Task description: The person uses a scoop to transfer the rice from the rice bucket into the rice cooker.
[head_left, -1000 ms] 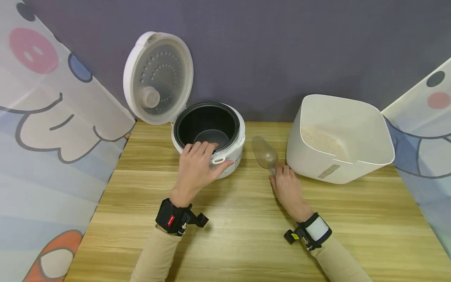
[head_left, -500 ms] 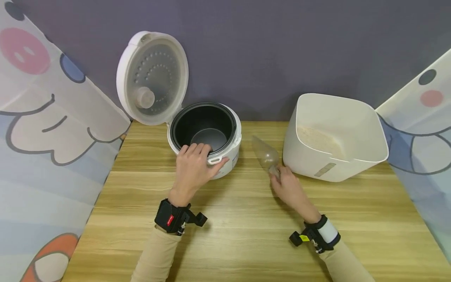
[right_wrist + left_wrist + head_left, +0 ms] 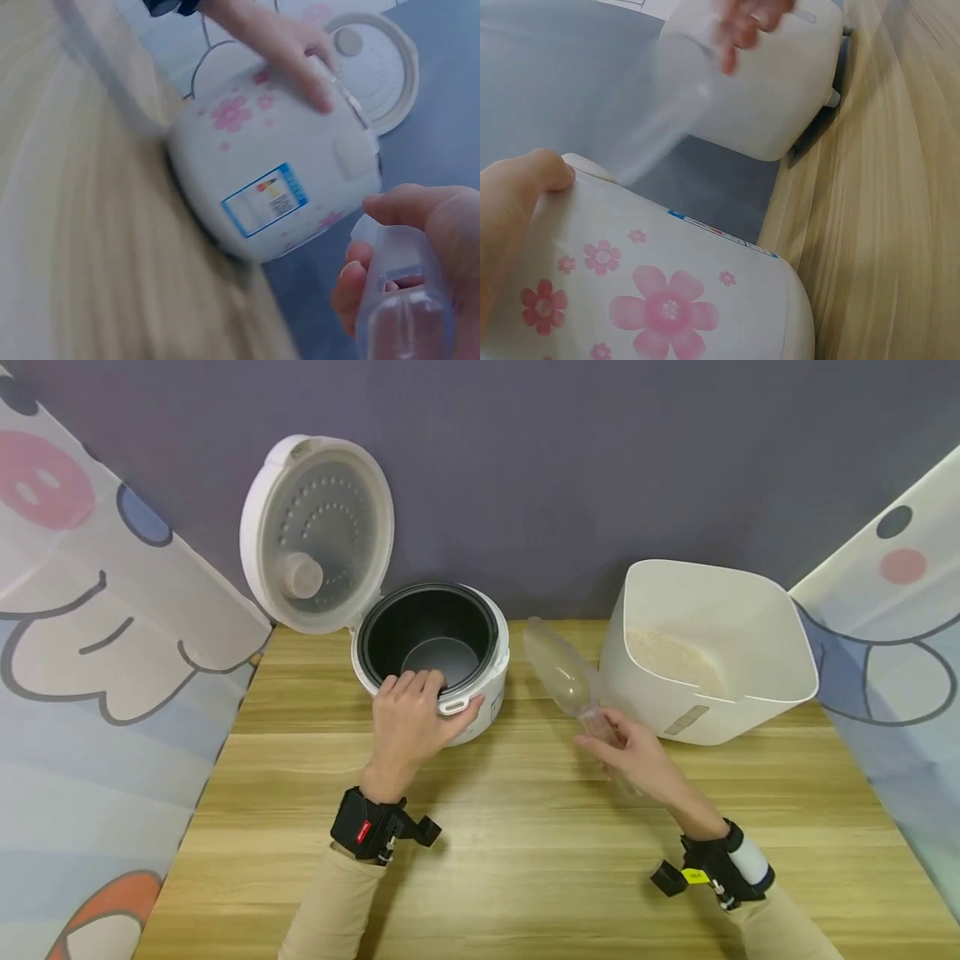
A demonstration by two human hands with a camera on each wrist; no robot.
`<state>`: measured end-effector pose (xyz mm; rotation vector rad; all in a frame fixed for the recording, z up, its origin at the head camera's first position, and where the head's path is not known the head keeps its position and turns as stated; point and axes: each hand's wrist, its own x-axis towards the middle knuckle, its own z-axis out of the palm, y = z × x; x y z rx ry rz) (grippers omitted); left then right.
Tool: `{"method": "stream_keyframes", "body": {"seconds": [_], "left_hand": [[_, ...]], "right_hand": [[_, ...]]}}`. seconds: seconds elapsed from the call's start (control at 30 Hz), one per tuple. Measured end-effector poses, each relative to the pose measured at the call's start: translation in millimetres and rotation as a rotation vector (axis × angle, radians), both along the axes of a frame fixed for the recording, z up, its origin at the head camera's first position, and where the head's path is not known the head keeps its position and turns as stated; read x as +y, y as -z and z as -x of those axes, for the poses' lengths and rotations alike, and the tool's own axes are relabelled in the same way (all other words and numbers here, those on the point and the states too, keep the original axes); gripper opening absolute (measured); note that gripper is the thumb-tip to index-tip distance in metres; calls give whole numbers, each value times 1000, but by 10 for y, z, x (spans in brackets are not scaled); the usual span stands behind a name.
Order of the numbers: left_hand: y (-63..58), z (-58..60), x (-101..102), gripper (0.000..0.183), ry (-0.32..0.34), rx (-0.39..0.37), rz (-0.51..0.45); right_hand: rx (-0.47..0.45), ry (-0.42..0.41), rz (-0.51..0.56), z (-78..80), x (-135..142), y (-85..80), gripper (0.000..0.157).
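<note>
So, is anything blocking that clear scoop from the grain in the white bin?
Only the wall of the white bin: the right hand holds the clear scoop outside it, and the grain lies inside. The top is open; nothing else visible stands between.

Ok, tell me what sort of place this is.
Probably a mock kitchen or demonstration corner: an open rice cooker and a white bin of pale grain suggest cooking, while the cartoon-printed panels look like a set-up backdrop.

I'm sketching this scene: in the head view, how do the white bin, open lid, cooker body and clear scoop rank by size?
Largest to smallest, as they look there:
1. White bin
2. Open lid and cooker body, too alike to rank
3. Clear scoop
</note>
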<state>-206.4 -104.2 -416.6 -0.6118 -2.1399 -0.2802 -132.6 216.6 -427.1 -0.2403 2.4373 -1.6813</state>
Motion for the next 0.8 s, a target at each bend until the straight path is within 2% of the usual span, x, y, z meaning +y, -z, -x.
{"method": "stream_keyframes", "body": {"seconds": [0.23, 0.43, 0.63, 0.7, 0.8], "left_hand": [[14, 5, 19, 56, -13, 31, -14], [24, 4, 23, 57, -16, 34, -13], [32, 1, 23, 58, -22, 35, -5], [33, 7, 21, 57, -21, 37, -6], [37, 19, 17, 57, -19, 39, -2]], "right_hand": [[132, 11, -142, -34, 130, -372, 12], [254, 93, -297, -9, 362, -687, 24], [324, 204, -347, 66, 671, -967, 36], [343, 248, -425, 103, 809, -1067, 35], [411, 285, -603, 191, 1038, -1186, 28]]}}
